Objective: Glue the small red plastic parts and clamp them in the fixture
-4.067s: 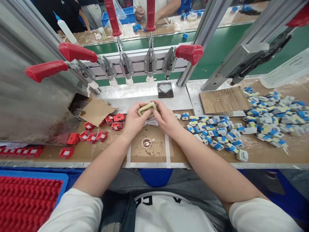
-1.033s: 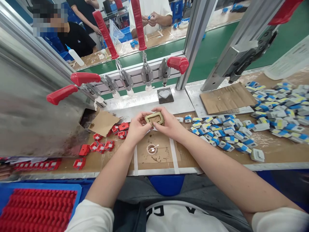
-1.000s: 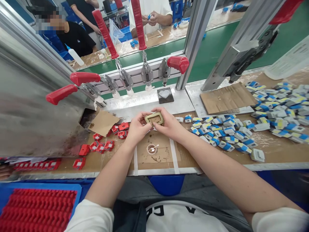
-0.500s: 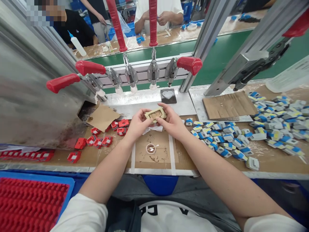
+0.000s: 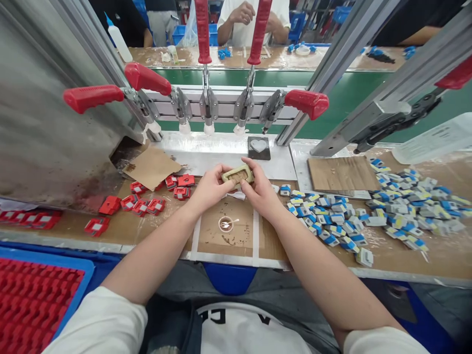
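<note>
Between both hands, above the bench, is a tan rectangular frame-like block [image 5: 239, 174] with a recess in its middle. My left hand [image 5: 212, 187] grips its left end, thumb along the near side. My right hand [image 5: 259, 189] wraps round the right end, with its thumb pressed at the near edge of the recess. What lies inside the recess is too small to tell. Below the hands a small round cup [image 5: 225, 224] with a little stick in it stands on taped cardboard [image 5: 241, 243]. Just beyond the hands is a dark block with a pale heart shape [image 5: 259, 148].
Red-handled toggle clamps [image 5: 208, 103] line a metal rail ahead. Red parts [image 5: 148, 206] lie left; many grey, blue and yellow parts [image 5: 337, 216] lie right, near a cardboard sheet [image 5: 341, 173]. A blue crate [image 5: 86, 275] holds red pieces. Co-workers sit across the bench.
My view has shifted slightly, so the bench appears displaced. Both hands keep their grip on the tan block, which has barely moved. Across the bench, a co-worker's hands have moved apart.
</note>
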Available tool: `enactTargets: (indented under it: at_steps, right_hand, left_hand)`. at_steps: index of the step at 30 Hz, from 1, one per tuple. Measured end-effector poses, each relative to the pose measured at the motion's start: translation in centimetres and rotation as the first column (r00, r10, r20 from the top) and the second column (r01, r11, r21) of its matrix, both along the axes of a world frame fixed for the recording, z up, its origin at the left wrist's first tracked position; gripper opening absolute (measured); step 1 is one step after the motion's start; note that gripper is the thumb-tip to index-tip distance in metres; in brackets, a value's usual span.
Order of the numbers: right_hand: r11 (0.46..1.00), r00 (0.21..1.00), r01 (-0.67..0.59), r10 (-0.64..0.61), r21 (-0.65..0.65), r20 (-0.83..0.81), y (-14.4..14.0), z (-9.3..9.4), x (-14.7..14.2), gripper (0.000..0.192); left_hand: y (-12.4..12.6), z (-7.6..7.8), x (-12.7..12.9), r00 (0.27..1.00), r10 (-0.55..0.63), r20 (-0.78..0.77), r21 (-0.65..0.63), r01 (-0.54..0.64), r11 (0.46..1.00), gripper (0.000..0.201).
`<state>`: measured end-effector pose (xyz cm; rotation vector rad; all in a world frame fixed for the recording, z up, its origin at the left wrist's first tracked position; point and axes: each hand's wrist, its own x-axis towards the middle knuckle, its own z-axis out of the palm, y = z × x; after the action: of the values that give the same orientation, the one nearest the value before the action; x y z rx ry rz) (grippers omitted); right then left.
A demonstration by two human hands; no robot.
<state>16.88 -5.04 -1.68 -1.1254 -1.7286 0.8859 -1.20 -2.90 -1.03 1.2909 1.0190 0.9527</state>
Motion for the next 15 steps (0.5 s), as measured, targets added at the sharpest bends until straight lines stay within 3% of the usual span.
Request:
enactTargets:
  at_steps: [5, 15]
  right_hand:
    - [0.999, 1.0, 0.002, -0.003, 0.046, 0.009, -0.23, -0.38, -0.12, 0.058]
    - [0.997, 1.0, 0.014, -0.016, 0.076, 0.019, -0.25, -0.13, 0.0, 0.059]
  left_hand:
    - [-0.16, -0.04, 0.1, 0.998, 0.017, -0.056, 0.06, -0.014, 0.998, 0.024]
    - [-0.31, 0.48, 0.33, 0.999, 0.047, 0.006, 0.089, -0.047, 0.995, 0.026]
